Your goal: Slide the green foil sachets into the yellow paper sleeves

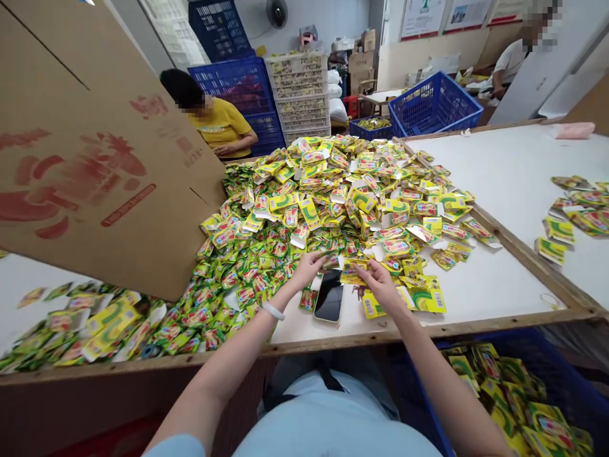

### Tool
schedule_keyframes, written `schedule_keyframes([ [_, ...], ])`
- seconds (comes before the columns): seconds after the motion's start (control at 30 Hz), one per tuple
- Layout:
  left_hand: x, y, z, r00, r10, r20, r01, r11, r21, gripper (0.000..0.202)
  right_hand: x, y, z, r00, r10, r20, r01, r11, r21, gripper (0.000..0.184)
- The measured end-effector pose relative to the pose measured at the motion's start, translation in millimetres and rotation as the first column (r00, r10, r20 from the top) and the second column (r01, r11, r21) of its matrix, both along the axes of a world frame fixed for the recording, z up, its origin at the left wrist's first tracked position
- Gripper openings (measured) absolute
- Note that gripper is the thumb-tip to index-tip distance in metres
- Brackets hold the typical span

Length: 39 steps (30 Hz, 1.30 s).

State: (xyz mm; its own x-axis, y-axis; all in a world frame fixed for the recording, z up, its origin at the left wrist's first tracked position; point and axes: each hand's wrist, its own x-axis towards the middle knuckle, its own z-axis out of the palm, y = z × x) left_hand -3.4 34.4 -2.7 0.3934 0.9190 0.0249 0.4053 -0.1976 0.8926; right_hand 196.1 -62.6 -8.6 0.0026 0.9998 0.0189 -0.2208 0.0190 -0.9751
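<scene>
My left hand (310, 268), with a white bangle at its wrist, pinches a small green candy packet (331, 260). In my right hand (380, 284) is a small yellow box (351, 271), gripped by its right end. The packet and the box are close together but seem apart. Just below them a black-screened phone (329, 297) lies on the white table. Flat yellow boxes (428, 297) rest under and beside my right hand. Small green packets (252, 279) are heaped to the left of my left hand, and beyond both hands rises a pile of yellow boxes (333, 171).
A large cardboard carton (95, 158) leans over the table's left side. A wooden strip (523, 260) divides the table on the right. Below the front edge stands a blue crate (428, 406) with yellow boxes. A person in yellow (223, 124) works across the table; another sits far right.
</scene>
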Motion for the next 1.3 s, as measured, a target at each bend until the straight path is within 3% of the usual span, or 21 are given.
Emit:
schedule_keyframes([
  [0.17,13,-29,4.4,0.977,0.046,0.207,-0.001,0.976,-0.216,0.067,-17,31,6.7,0.994,0.105,0.031,-0.104,0.993,-0.048,0.041],
  [0.3,10,-39,9.3,0.903,0.094,0.42,0.052,0.945,-0.324,0.063,-24,42,7.7,0.983,0.136,0.12,-0.126,0.988,-0.087,0.039],
  [0.47,-6,-44,-0.5,0.856,0.153,0.494,0.072,0.911,-0.407,0.065,-34,51,3.0,0.895,-0.162,0.417,0.155,0.987,0.05,0.049],
  [0.53,-16,-46,-2.5,0.893,0.091,0.44,0.071,0.938,-0.339,0.059,-43,50,-1.8,0.938,-0.042,0.344,0.043,0.999,0.005,0.051],
  [0.6,-27,-44,1.3,0.941,-0.011,0.339,0.064,0.987,-0.144,0.052,-52,47,-6.6,0.966,0.174,0.189,-0.163,0.984,-0.076,0.04],
  [0.63,-33,-42,5.2,0.963,-0.062,0.264,0.073,0.997,-0.03,0.049,-56,45,-8.3,0.967,0.224,0.12,-0.213,0.972,-0.099,0.035],
  [0.7,-46,-31,15.3,0.992,-0.107,0.071,0.096,0.984,0.148,0.045,-59,42,-9.3,0.986,0.157,0.051,-0.15,0.981,-0.121,0.03],
  [0.77,-58,-12,24.2,0.988,-0.005,-0.155,0.039,0.976,0.216,0.044,-56,42,-7.7,0.999,-0.001,0.047,0.007,0.991,-0.134,0.029],
  [0.8,-63,0,26.9,0.958,0.095,-0.271,-0.034,0.974,0.222,0.047,-53,43,-6.4,0.997,-0.058,0.054,0.065,0.987,-0.148,0.03],
  [0.87,-69,26,27.7,0.832,0.288,-0.474,-0.202,0.954,0.223,0.054,-43,46,-4.8,0.993,-0.101,0.065,0.112,0.975,-0.192,0.032],
  [0.93,-70,48,24.1,0.711,0.36,-0.605,-0.285,0.933,0.22,0.06,-34,48,-5.5,0.995,-0.077,0.066,0.091,0.966,-0.244,0.034],
  [1.0,-67,63,20.4,0.679,0.341,-0.651,-0.263,0.94,0.219,0.062,-25,50,-8.2,0.998,-0.034,0.057,0.049,0.957,-0.286,0.035],
  [1.1,-70,67,23.7,0.729,0.321,-0.605,-0.169,0.94,0.296,0.055,-10,54,-10.2,0.997,-0.004,0.075,0.026,0.953,-0.301,0.035],
  [1.2,-84,54,41.3,0.815,0.245,-0.525,-0.021,0.918,0.396,0.051,2,61,-1.3,0.989,-0.001,0.148,0.036,0.972,-0.234,0.03],
  [1.3,-97,37,63.5,0.907,0.061,-0.416,0.123,0.907,0.402,0.052,-5,68,16.9,0.975,0.105,0.194,-0.081,0.989,-0.124,0.025],
])
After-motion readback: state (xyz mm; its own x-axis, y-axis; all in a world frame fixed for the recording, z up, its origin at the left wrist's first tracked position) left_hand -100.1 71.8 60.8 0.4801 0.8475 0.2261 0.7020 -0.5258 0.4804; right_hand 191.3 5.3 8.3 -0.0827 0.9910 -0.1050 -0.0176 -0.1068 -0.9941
